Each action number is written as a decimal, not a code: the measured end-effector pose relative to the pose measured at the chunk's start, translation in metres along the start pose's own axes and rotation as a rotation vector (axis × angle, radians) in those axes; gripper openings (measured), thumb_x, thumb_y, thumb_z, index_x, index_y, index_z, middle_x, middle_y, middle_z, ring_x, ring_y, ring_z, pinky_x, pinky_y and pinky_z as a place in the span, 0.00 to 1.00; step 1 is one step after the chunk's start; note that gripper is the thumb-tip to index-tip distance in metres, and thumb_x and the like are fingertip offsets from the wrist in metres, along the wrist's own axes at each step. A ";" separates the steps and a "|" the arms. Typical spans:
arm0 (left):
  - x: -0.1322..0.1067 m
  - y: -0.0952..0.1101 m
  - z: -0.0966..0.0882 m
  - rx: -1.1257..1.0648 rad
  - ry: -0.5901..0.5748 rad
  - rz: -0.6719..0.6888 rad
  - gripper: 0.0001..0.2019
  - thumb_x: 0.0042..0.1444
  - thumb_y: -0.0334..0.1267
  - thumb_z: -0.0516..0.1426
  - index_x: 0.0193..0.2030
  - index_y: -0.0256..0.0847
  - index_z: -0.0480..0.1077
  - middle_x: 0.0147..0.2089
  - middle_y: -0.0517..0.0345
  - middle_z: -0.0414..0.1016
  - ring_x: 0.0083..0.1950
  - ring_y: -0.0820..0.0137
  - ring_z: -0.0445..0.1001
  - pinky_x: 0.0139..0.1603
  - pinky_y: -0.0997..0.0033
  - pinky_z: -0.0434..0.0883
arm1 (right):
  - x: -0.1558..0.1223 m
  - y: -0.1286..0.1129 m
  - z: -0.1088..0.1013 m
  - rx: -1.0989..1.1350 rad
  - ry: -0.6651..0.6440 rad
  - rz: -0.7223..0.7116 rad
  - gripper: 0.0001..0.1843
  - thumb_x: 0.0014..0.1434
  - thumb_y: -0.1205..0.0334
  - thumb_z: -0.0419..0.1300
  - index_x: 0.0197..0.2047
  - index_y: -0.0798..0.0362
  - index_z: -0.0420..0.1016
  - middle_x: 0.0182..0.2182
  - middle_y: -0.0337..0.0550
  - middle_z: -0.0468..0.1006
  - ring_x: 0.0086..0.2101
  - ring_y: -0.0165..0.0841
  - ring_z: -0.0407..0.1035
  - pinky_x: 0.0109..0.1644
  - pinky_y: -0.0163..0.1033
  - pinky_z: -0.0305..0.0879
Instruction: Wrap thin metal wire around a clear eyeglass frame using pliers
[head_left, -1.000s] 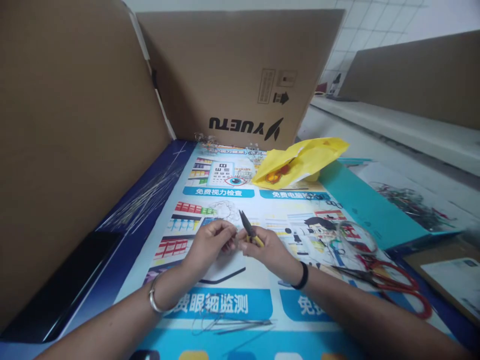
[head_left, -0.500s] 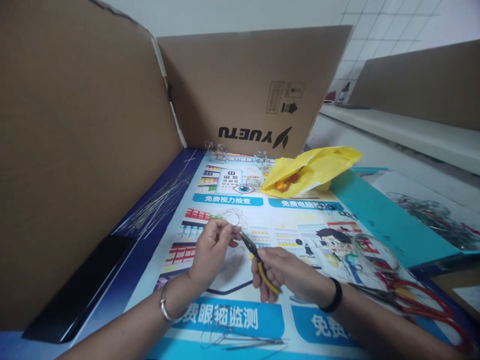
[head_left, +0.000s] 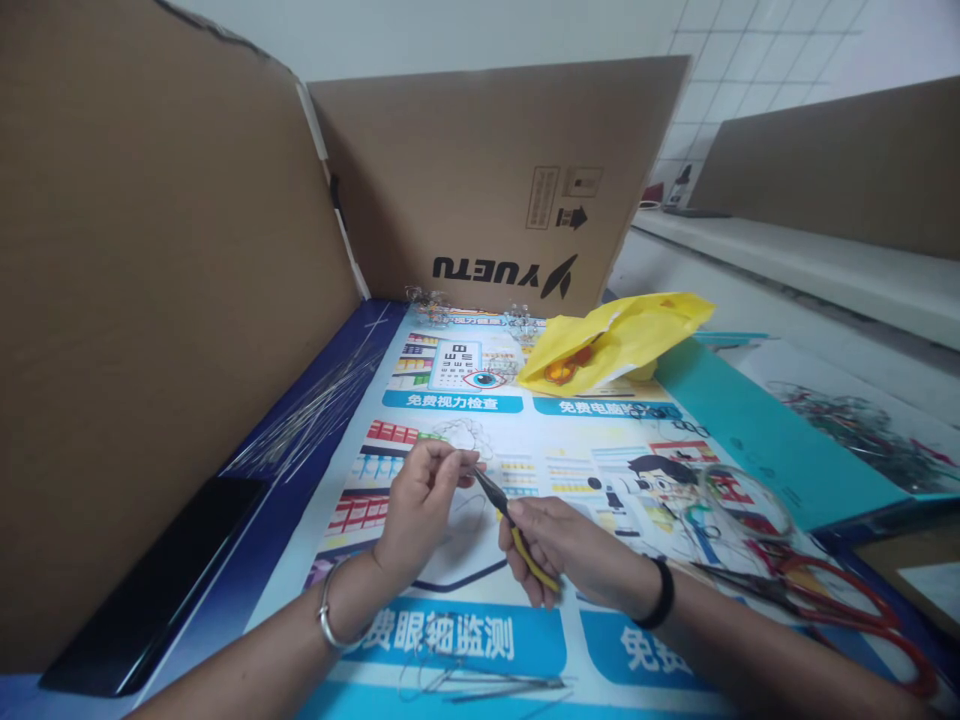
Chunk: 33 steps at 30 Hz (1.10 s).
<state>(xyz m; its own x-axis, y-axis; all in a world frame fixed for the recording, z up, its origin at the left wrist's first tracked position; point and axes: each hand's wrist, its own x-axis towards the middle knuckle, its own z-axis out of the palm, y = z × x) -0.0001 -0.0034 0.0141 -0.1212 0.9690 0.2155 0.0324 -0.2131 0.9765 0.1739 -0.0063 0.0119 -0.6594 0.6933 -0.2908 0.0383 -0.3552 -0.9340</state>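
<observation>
My right hand (head_left: 544, 545) is wrapped round the yellow handles of a pair of needle-nose pliers (head_left: 493, 492), whose dark jaws point up and left. The tips of the jaws meet the fingertips of my left hand (head_left: 427, 490), which is pinched closed on a thin wire, mostly hidden by the fingers. A faint curved strand (head_left: 480, 520) shows below that hand. Just beyond the left fingers lies a tangle of thin wire loops (head_left: 463, 433). Nearer me, several bent wires and thin rods (head_left: 506, 687) rest on the printed sheet.
Straight wires (head_left: 307, 415) and a black tray-like piece (head_left: 150, 590) lie at left. A yellow pouch (head_left: 637, 335) sits at the back. Red-handled scissors (head_left: 840, 595), a wire coil (head_left: 750, 500) and a wire heap (head_left: 847, 425) are at right. Cardboard walls (head_left: 480, 170) stand behind and left.
The pliers have turned slightly, and their tips sit a little further left, close against the left fingertips. The whole view has shifted slightly; both hands keep their grips.
</observation>
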 end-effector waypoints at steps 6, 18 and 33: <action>0.000 0.000 0.000 -0.015 0.000 -0.014 0.07 0.57 0.40 0.52 0.37 0.39 0.61 0.39 0.55 0.75 0.34 0.72 0.75 0.38 0.68 0.73 | 0.001 0.000 0.001 -0.045 0.055 0.026 0.22 0.59 0.44 0.45 0.32 0.56 0.65 0.14 0.33 0.65 0.12 0.23 0.58 0.12 0.26 0.52; 0.005 0.005 -0.003 0.030 -0.052 -0.050 0.05 0.51 0.37 0.56 0.33 0.38 0.67 0.27 0.60 0.74 0.29 0.73 0.74 0.32 0.74 0.71 | -0.003 -0.007 0.004 -0.330 0.120 0.047 0.22 0.58 0.43 0.43 0.29 0.53 0.61 0.15 0.31 0.61 0.13 0.22 0.55 0.14 0.27 0.51; 0.013 0.011 -0.012 -0.056 -0.163 -0.139 0.05 0.52 0.37 0.56 0.31 0.37 0.66 0.27 0.58 0.75 0.26 0.75 0.73 0.30 0.76 0.69 | -0.005 -0.011 -0.007 -1.114 0.238 -0.187 0.20 0.63 0.50 0.40 0.30 0.53 0.64 0.23 0.40 0.70 0.24 0.28 0.61 0.26 0.32 0.48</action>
<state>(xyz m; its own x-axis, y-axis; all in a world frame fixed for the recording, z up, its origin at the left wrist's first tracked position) -0.0128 0.0054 0.0274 0.0411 0.9960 0.0797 -0.0289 -0.0786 0.9965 0.1817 -0.0018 0.0222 -0.5709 0.8195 -0.0495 0.6746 0.4339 -0.5972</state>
